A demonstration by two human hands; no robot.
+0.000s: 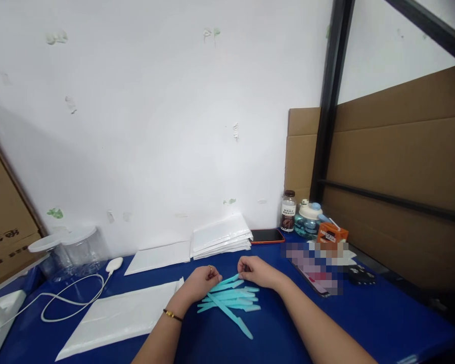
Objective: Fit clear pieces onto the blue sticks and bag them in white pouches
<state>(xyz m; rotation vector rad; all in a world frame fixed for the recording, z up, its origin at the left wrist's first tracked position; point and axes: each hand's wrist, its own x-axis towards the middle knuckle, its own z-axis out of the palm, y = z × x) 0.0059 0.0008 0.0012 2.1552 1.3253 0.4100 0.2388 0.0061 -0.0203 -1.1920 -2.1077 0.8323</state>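
Observation:
Several thin turquoise plastic sticks with wider blade-like ends [231, 301] lie in a loose, fanned pile on the blue table [276, 323]. My left hand [205, 282], with a ring and a dark bracelet, is closed at the upper left of the pile, its fingertips pinching the end of a turquoise stick. To the right, my right hand [256, 270] pinches the other end of a stick at the top of the pile. One stick slants away toward the lower right, below the others.
White padded envelopes lie left [125, 316] and at the back in a stack [222, 235]. Behind are a phone [267, 236], a brown-capped bottle [288, 212], a teal jug [307, 222] and an orange box [331, 235]. Clear containers [76, 253] and a white cable [70, 303] are left.

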